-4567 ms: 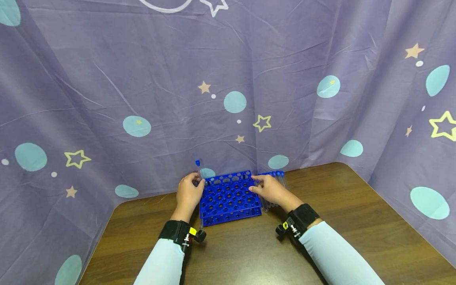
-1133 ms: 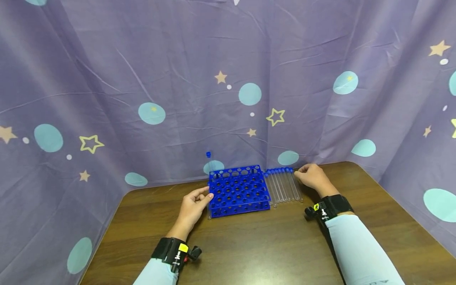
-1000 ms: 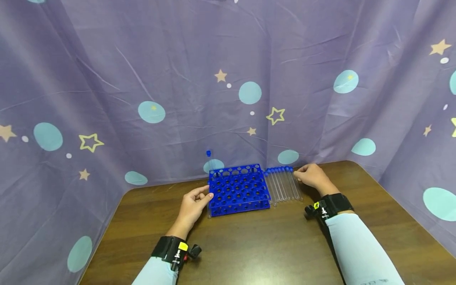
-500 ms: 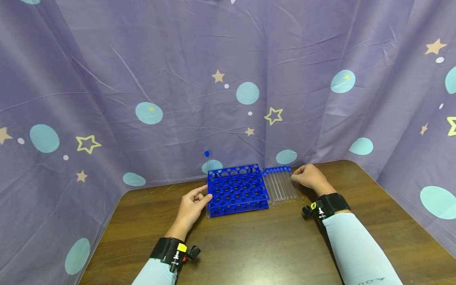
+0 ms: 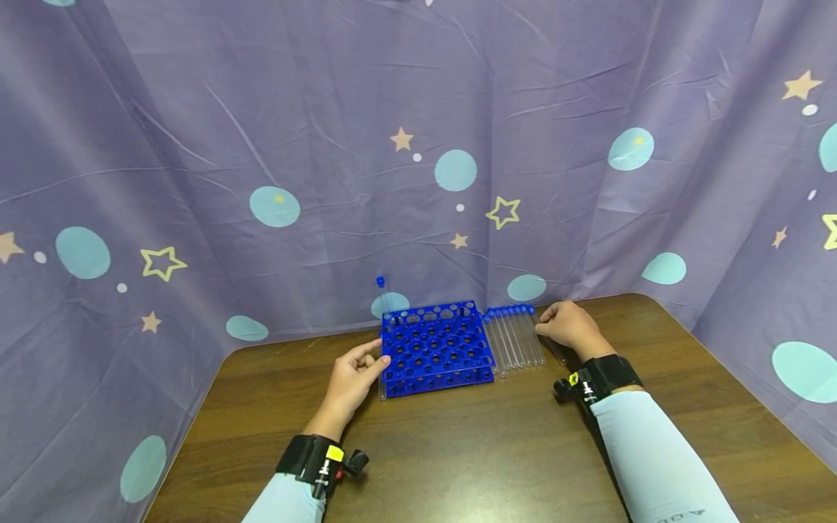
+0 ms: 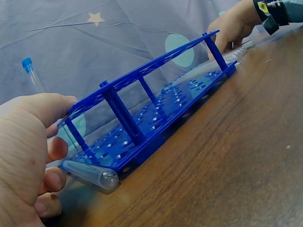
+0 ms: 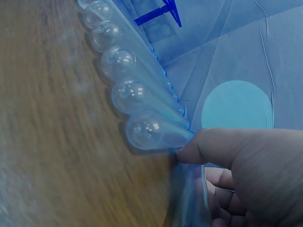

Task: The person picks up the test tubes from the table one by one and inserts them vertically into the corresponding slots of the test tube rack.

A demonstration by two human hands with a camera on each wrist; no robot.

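Observation:
A blue test tube rack stands on the table near the curtain. My left hand holds its left edge, thumb and index finger at the upper tier, the other fingers curled below. A clear test tube lies along that side, partly hidden by this hand. At the rack's back left corner a blue-capped test tube stands upright. Right of the rack lies a row of test tubes, blue caps toward the curtain. Just beyond the row, my right hand pinches a single test tube, blurred in the right wrist view.
The brown wooden table extends in front of the rack and on both sides. A purple patterned curtain hangs right behind the table's back edge. Each wrist wears a black camera strap.
My right hand has gone from the rack's right edge to the row's right end, and a tube there has shifted rightward, apart from the others. My left hand has slid nearer along the rack's side.

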